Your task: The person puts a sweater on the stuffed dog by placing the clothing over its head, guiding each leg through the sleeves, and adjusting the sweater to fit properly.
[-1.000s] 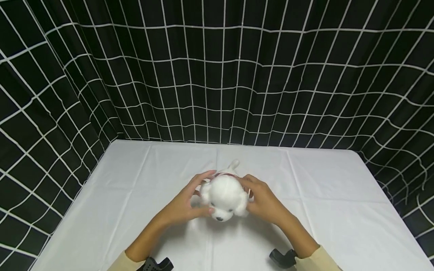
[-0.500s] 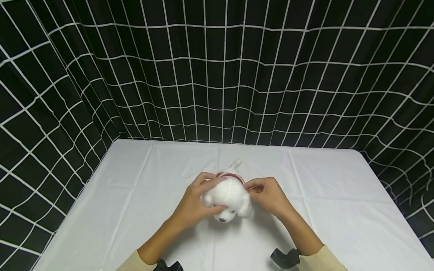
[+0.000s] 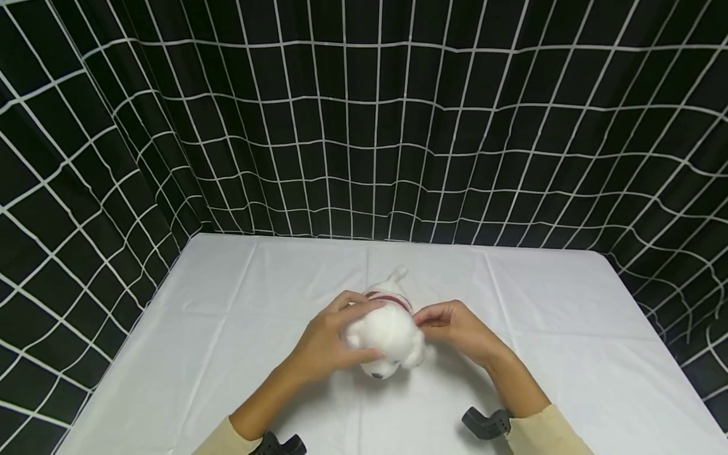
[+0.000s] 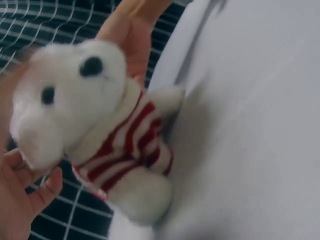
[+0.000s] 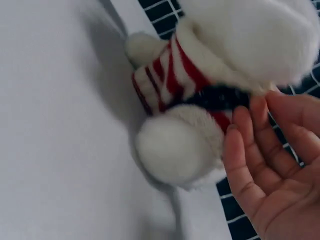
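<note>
A white plush dog (image 3: 389, 335) in a red-striped shirt lies on the white tablecloth (image 3: 227, 328) at the middle, nose toward me. My left hand (image 3: 327, 344) grips its head, fingers curled over the top and thumb below. In the left wrist view the dog (image 4: 75, 100) shows its face and striped shirt (image 4: 125, 150), with my left hand (image 4: 22, 200) at its head. My right hand (image 3: 455, 328) has curled fingers at the shirt behind the head. In the right wrist view those fingertips (image 5: 245, 135) press on the shirt edge (image 5: 167, 75) above a white paw (image 5: 175, 147).
A black curtain with a white grid (image 3: 364, 126) hangs close behind the table and down both sides. Black wrist mounts (image 3: 486, 423) sit at my cream sleeves near the front edge. The cloth has bare creased areas left and right of the toy.
My left hand has wrapped over the dog's head and tipped it down toward me. My right hand's fingers have curled in at the shirt. The toy has shifted slightly right.
</note>
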Demonstrator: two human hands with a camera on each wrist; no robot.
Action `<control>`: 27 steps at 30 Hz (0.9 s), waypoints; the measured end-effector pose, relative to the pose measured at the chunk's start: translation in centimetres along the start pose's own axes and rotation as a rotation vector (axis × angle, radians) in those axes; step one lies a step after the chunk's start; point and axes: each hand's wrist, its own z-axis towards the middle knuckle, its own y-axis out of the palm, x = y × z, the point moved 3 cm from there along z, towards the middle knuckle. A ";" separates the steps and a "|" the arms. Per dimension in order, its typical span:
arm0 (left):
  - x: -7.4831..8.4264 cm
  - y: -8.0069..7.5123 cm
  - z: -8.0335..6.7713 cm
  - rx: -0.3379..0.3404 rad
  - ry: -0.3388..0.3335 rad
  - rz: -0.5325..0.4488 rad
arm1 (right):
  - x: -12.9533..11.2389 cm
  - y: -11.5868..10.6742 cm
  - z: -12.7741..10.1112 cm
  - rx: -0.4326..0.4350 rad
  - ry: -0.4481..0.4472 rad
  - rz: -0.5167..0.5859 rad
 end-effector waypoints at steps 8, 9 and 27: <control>-5.1 -0.9 2.0 0.058 -0.306 -0.234 | 0.1 -0.5 1.7 0.294 -0.006 -0.199; -6.0 -0.5 2.1 0.032 -0.331 -0.219 | 0.2 -0.4 2.0 0.321 -0.012 -0.240; -8.2 1.5 3.7 0.035 -0.237 -0.190 | 0.8 1.0 4.3 0.409 -0.125 -0.457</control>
